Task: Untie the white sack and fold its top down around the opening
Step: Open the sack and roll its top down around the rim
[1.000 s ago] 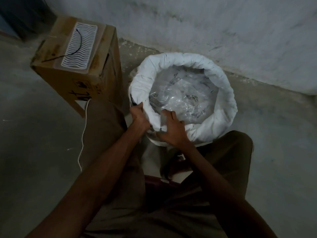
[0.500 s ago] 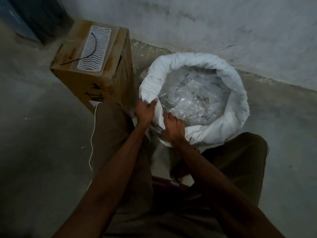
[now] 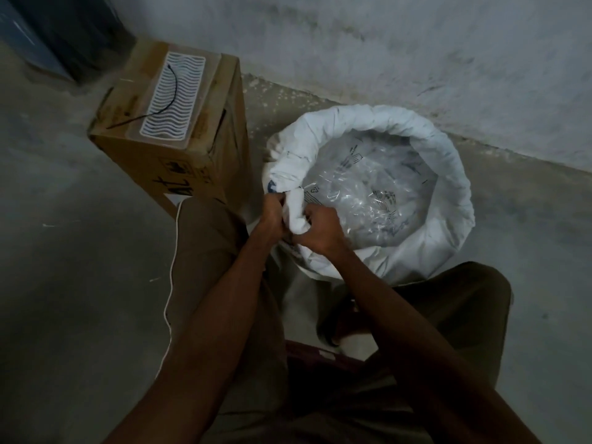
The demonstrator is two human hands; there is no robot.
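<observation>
A white sack with a rolled-down rim stands on the floor between my knees and the wall. Inside it lie clear plastic bags with dark print. My left hand grips the rolled rim at its near left side. My right hand grips the same fold of rim just to the right, fingers curled over the white cloth. The two hands are close together with a bunched piece of rim between them.
A cardboard box stands left of the sack, with a white ribbed tray and a black wire on top. A thin white cord runs down beside my left knee. A grey wall rises behind the sack. I sit on a dark red seat.
Both hands have shifted along the near rim and drawn closer, bunching a fold of it between them. The camera view has moved left, so box and sack sit further right.
</observation>
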